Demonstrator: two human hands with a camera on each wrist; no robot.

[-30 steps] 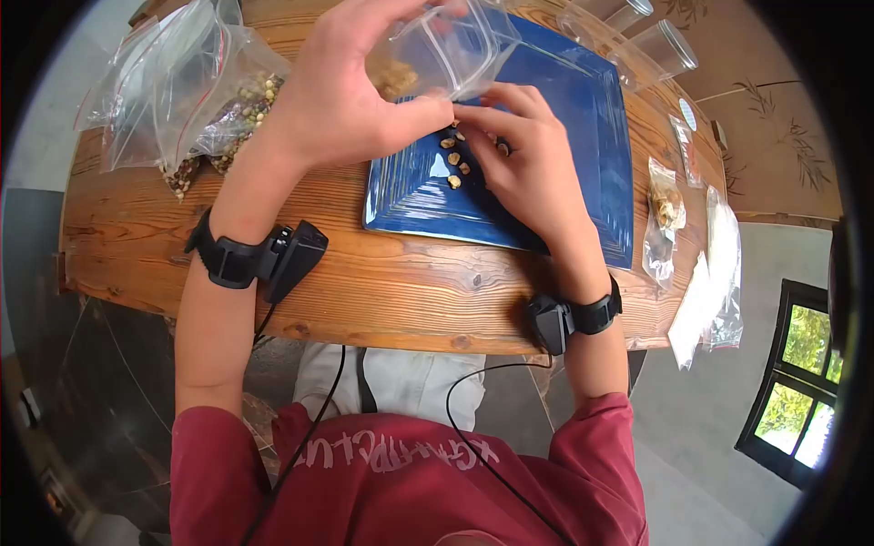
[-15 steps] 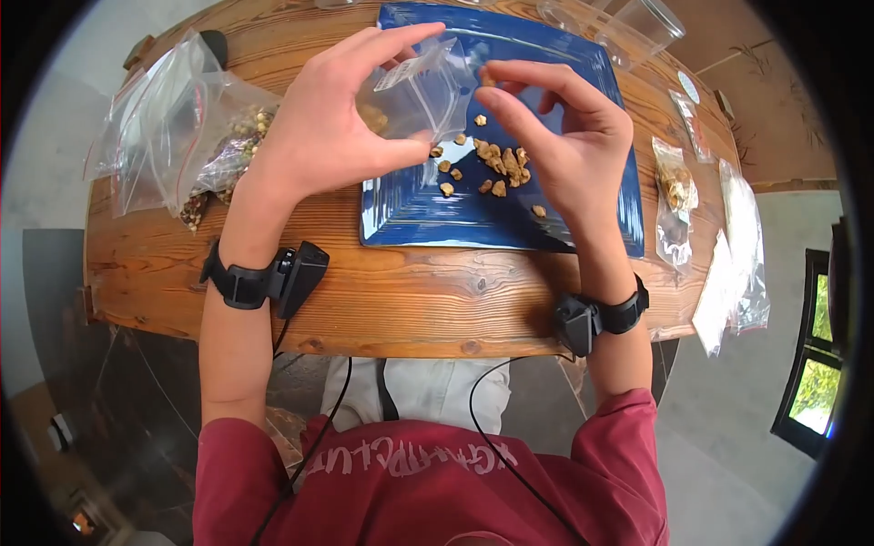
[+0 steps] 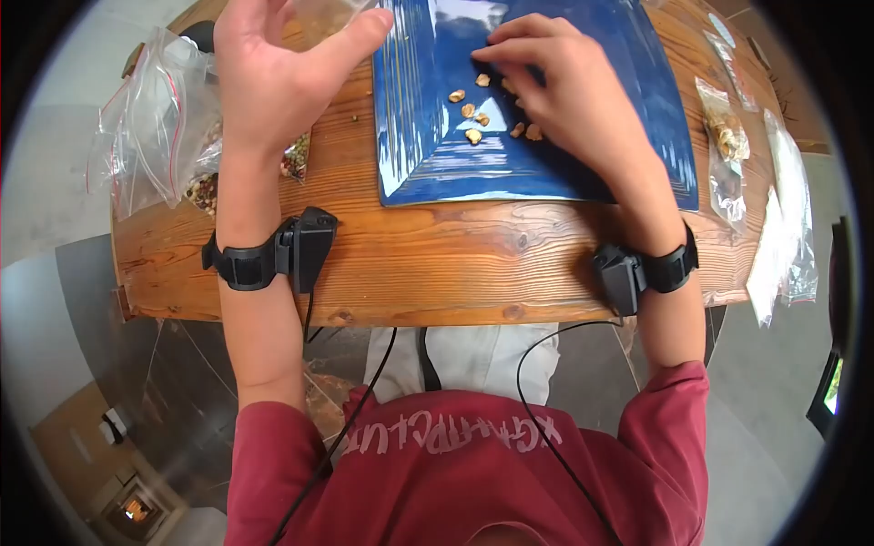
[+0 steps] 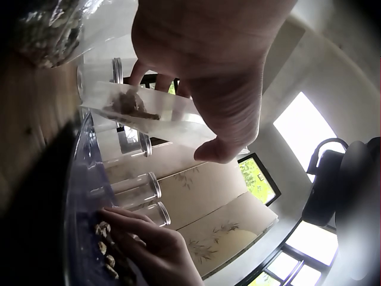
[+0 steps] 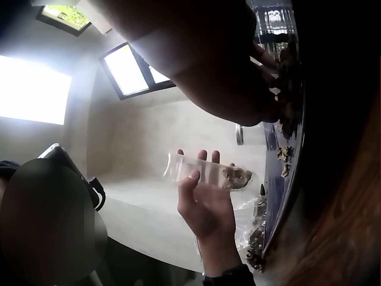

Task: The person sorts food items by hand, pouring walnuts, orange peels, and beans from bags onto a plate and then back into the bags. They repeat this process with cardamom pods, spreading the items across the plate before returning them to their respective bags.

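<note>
My left hand (image 3: 282, 82) is raised left of the blue square plate (image 3: 428, 177). Between its thumb and fingers it holds a clear plastic bag (image 5: 205, 171), tipped on its side, with a clump of brown pieces (image 4: 128, 104) at one end. Much of this bag falls outside the head view. Low over the plate is my right hand (image 3: 578, 91), its fingers reaching down with fingertips right at small brown, lumpy pieces (image 3: 473, 136). More of those pieces (image 5: 284, 156) lie on the plate, partly hidden beneath that hand.
Left of the plate lie clear zip bags (image 3: 150, 136), with mixed beans or grains (image 3: 202, 193) in the lower part. To the right are a small bag of dried pieces (image 3: 726, 136) and white packets (image 3: 790, 200). Clear lidded jars (image 4: 138, 189) stand behind the plate.
My left hand has moved left with the bag, off the plate. My right hand, which pinched a piece above the plate half a second ago, has come down over the loose pieces.
</note>
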